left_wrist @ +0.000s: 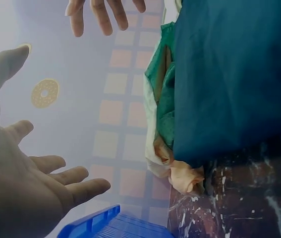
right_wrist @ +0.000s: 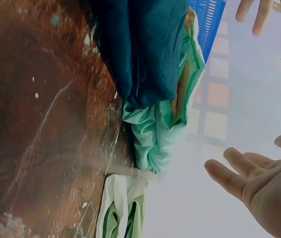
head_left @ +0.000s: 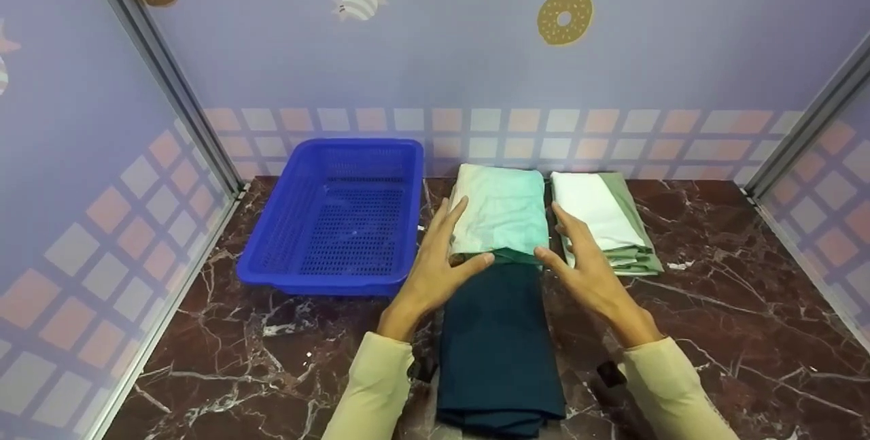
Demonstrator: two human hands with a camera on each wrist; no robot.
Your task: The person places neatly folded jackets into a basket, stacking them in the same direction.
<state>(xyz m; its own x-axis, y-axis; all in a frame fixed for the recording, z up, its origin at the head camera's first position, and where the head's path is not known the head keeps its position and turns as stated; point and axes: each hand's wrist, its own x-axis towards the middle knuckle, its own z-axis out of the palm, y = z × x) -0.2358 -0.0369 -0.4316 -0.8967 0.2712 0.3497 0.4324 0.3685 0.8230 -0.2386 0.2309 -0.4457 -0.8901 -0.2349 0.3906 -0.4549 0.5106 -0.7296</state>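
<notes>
A folded mint and white cloth (head_left: 501,209) lies by the back wall, its front edge meeting a long folded dark navy cloth (head_left: 501,345). Over the mint cloth's left side hovers my left hand (head_left: 431,270), fingers spread and holding nothing. On the opposite side my right hand (head_left: 588,266) is held above the surface with its fingers apart, also without anything in it. In both wrist views the palms face each other with a gap to the cloths. A folded white and green cloth (head_left: 595,215) sits just beyond the right hand.
A blue plastic basket (head_left: 272,273) with perforated sides stands left of the cloths; no contents show in it. Brown marbled tabletop (head_left: 734,331) extends to both sides. A patterned wall (head_left: 462,52) closes off the back, with side panels at left and right.
</notes>
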